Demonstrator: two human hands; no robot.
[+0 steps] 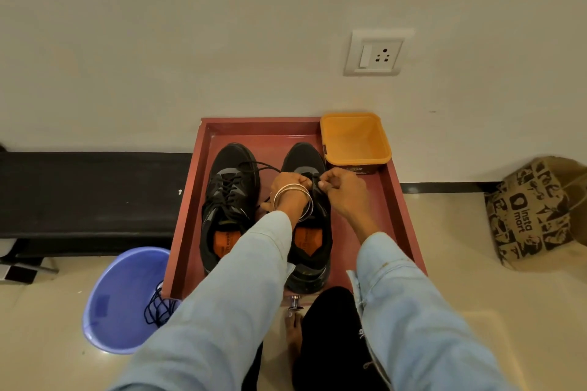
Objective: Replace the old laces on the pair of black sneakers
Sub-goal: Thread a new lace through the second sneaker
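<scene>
Two black sneakers with orange insoles stand side by side, toes away from me, in a red tray (pixel 400 197). The left sneaker (pixel 228 200) is laced with a black lace. Both my hands work over the eyelets of the right sneaker (pixel 313 251). My left hand (pixel 290 184), with bangles on the wrist, pinches a black lace (pixel 254 165) that loops across to the left shoe. My right hand (pixel 341 187) pinches the lace near the same eyelets. A loose black lace (pixel 157 308) lies in a purple basin (pixel 117 295) at the lower left.
An empty orange tub (pixel 355 140) stands in the tray's far right corner, just beyond my right hand. A brown paper bag (pixel 536 213) sits on the floor at right. A black bench (pixel 89 194) runs along the wall at left. My bare foot (pixel 293 333) is below the tray.
</scene>
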